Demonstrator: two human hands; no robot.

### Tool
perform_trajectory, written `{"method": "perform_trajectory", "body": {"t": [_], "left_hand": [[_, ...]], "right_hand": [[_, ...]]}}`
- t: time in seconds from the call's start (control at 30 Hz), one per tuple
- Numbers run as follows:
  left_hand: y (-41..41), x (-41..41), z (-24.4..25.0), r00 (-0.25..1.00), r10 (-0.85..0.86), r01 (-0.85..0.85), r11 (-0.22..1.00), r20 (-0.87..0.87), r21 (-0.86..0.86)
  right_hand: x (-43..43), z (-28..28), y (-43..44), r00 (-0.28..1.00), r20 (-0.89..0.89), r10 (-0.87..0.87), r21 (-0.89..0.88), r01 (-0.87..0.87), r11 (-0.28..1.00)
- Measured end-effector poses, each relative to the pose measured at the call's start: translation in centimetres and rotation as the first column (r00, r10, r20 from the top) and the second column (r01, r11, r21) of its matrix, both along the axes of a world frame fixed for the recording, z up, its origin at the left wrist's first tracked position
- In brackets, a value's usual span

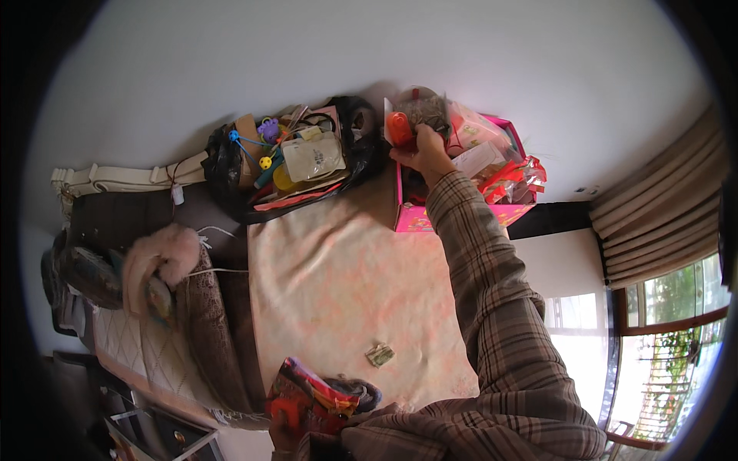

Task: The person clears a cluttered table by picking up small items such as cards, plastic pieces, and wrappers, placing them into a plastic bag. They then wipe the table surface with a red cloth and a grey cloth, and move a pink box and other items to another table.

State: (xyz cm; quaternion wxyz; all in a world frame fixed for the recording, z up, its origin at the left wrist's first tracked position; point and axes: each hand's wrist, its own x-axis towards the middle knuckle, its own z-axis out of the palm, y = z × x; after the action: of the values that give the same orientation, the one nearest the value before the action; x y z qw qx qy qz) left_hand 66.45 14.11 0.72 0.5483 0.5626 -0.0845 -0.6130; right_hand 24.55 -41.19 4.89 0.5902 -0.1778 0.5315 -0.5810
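Note:
At the lower edge my left hand (pixel 281 429), partly hidden, holds a shiny red plastic packet (pixel 314 397) with a multicoloured printed top. A dark grey cloth-like item (pixel 368 394) lies right beside the packet. My right hand (pixel 426 152) reaches out to the far side, over a pink cardboard box (pixel 416 222) with a printed front. Its fingers touch a clear bag of brownish contents (pixel 424 112), next to an orange-red item (pixel 399 128) inside a white-sided container. Whether the fingers grip anything there is hard to see.
A black plastic bag (pixel 222 167) full of toys, papers and packets stands left of the box. A small folded paper (pixel 380 355) rests on the pinkish sheet (pixel 346 288). Left are a fluffy pink item (pixel 179 253), a brown cushion (pixel 207 340) and white cords. A curtain (pixel 657 213) hangs right.

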Motion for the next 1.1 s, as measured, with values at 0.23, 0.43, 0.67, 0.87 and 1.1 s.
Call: {"method": "perform_trajectory", "body": {"t": [0.23,0.43,0.67,0.87,1.1], "left_hand": [[-11.9,-3.6,1.5,0.958,-0.26,0.209,0.924,-0.124,-0.322],[-19.6,-5.6,3.7,0.908,-0.271,0.14,0.915,-0.318,-0.379],[-23.3,-8.0,2.7,0.804,-0.333,0.146,0.914,-0.493,-0.379],[-26.6,-11.8,5.2,0.804,-0.471,0.276,0.836,-0.363,-0.474],[-30.5,-20.0,8.5,0.855,-0.492,0.322,0.75,-0.162,-0.578]], "right_hand": [[-2.4,2.3,1.7,0.945,-0.317,0.082,-0.48,-0.234,0.845],[-2.6,-0.3,4.2,0.98,0.041,0.193,-0.081,-0.19,0.979],[-4.9,2.9,8.3,0.979,-0.145,0.144,0.046,-0.139,0.989],[0.3,3.8,19.5,0.801,-0.333,0.498,-0.386,-0.598,0.703],[1.1,7.0,23.1,0.744,-0.411,0.527,-0.271,-0.651,0.709]]}}
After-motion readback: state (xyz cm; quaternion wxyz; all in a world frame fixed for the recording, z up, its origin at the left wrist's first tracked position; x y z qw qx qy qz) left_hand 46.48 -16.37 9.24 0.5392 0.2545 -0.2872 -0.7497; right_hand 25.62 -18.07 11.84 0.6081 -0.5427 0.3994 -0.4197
